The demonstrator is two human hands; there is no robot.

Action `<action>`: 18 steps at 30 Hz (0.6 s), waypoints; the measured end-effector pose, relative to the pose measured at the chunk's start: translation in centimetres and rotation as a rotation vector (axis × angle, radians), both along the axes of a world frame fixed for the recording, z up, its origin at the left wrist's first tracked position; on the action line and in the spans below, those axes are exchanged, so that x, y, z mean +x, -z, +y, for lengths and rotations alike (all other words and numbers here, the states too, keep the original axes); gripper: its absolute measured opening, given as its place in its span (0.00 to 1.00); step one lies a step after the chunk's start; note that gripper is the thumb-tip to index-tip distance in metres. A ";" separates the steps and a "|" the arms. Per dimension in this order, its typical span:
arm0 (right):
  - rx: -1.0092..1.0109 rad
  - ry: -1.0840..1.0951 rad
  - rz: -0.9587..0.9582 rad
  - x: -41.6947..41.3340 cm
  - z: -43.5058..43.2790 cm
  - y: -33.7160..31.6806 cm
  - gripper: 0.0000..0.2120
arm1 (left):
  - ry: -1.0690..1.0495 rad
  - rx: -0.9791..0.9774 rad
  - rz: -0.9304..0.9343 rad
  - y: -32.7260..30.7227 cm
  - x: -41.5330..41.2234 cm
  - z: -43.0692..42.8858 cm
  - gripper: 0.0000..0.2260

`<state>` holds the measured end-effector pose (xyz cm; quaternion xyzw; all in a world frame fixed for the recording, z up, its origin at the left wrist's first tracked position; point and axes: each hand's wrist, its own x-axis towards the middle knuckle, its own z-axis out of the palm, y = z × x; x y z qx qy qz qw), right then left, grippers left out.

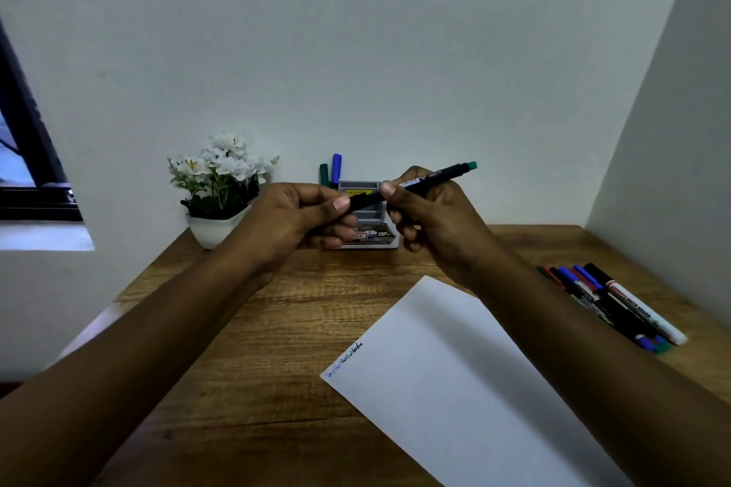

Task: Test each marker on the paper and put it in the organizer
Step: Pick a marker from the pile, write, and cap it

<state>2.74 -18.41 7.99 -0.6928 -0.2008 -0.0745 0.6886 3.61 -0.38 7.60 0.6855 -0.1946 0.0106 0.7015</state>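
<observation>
Both hands hold one black marker (435, 176) with a green end, raised above the desk in front of the grey organizer (366, 190). My left hand (292, 221) grips its left end, which is mostly hidden in the fingers. My right hand (431, 217) grips the barrel, thumb on top. A green and a blue marker (336, 168) stand in the organizer's left side. The white paper (455, 368) lies on the desk below, with small scribbles at its left corner. Several loose markers (609, 302) lie to the right of the paper.
A white pot of white flowers (219, 186) stands at the back left of the wooden desk (277, 328). White walls close the back and the right side. A dark window frame (27, 154) is at the far left.
</observation>
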 end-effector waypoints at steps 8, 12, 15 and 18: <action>0.061 -0.036 0.027 -0.1 0.2 0.3 0.04 | -0.059 -0.052 -0.066 1.2 0.3 -0.5 0.04; 0.084 -0.026 0.004 0.0 -1.0 -0.3 0.05 | -0.204 -0.134 -0.044 3.1 1.7 0.4 0.12; 0.024 -0.013 -0.036 0.4 -2.3 -1.0 0.13 | -0.384 -0.070 0.021 5.4 4.6 1.7 0.14; -0.040 -0.010 -0.037 1.6 -2.6 -1.8 0.16 | -0.420 0.082 0.041 7.0 7.2 0.9 0.23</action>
